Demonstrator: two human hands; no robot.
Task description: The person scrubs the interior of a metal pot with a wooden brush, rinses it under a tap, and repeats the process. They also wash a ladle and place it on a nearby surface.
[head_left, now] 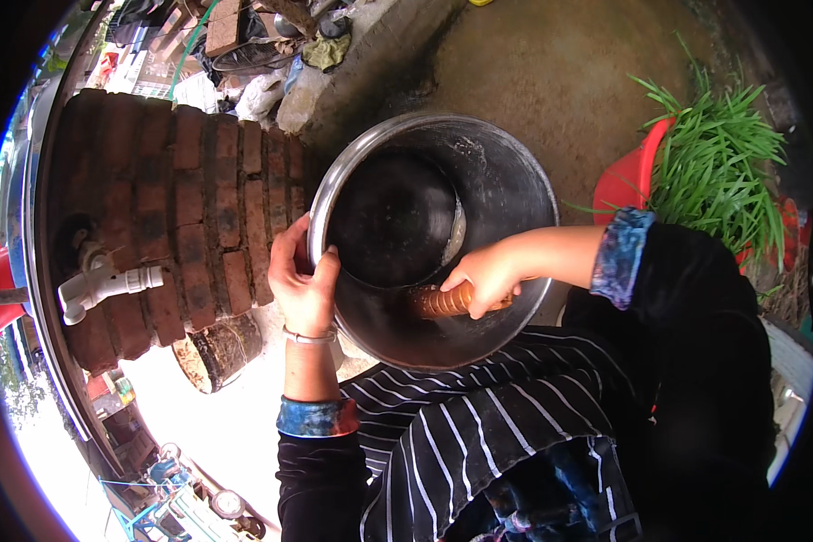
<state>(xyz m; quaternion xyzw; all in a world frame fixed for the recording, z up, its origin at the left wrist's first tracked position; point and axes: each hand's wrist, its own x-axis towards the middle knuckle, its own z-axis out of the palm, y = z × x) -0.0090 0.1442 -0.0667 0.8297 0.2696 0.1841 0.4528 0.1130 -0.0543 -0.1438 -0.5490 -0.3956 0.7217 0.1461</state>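
Observation:
A large, deep metal pot (508, 183) is tilted against the apron (488, 420), its mouth facing up towards me. My left hand (306, 281) grips the pot's left rim, thumb inside and fingers outside. Inside the pot, my right hand (491, 274) holds a brown scrubbing brush (440, 302) with bands around it. The brush's far end touches the lower inner wall near the bottom, and that tip is blurred. A strip of pale residue or wet shine (454, 234) lies along the edge of the dark pot bottom (393, 210).
To the left stands a brick pillar (190, 176) with a white plastic pipe (101, 288). A cut log (217, 352) lies below it. At right, a red basin (623, 179) holds long green leaves (718, 156). Rubble and bags (261, 95) lie beyond a concrete ledge (345, 74).

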